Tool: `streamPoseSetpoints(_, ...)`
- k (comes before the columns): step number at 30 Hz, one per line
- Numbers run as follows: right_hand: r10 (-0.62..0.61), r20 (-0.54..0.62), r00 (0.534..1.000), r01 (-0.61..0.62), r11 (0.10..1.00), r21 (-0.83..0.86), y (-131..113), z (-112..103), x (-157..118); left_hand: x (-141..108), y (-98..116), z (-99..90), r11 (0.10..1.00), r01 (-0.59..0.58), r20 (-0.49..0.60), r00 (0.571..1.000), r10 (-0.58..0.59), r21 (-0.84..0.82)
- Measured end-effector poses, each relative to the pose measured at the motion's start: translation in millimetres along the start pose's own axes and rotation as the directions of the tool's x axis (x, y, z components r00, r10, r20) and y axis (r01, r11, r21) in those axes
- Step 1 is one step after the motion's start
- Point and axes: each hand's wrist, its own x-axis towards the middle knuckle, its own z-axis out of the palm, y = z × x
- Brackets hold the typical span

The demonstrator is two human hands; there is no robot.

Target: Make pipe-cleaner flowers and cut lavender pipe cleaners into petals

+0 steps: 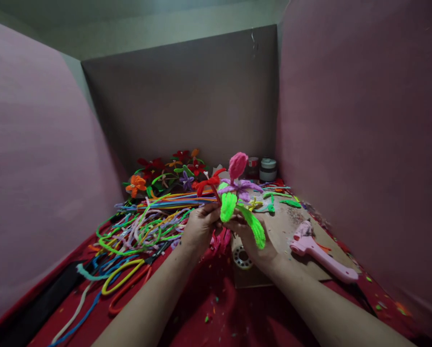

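Observation:
In the middle of the head view, my left hand pinches the lower stem of a fuzzy flower piece, its fingers pressed together. My right hand is closed on the same piece from the right, partly hidden behind a green leaf. The piece carries a pink bud on top, purple petals below it, a red flower at its left and bright green leaves in front. One long green leaf hangs over my right hand.
Pipe cleaners and yellow-and-red-handled scissors lie left. Finished flowers stand behind. On the right, a pink glue gun rests on cardboard. A lidded jar stands at the back.

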Motion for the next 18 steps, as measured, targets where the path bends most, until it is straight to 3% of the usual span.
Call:
streamPoseSetpoints(11,0.018,0.014,1.0,-0.016,0.987,-0.161,-18.1,3.2,-2.0,-0.9,3.8,-0.5,0.995,0.084,0.073,0.994,-0.079,-0.061)
streamPoseSetpoints(14,0.003,0.046,0.999,0.004,0.987,-0.161,-19.6,3.2,-1.3,-1.5,3.7,0.2,0.995,0.075,0.056,0.996,-0.072,-0.067)
streamPoseSetpoints(18,0.07,0.052,0.996,-0.065,0.994,-0.087,-20.4,6.6,1.2,-1.7,3.6,-1.4,0.999,0.053,0.053,0.997,-0.052,-0.012)
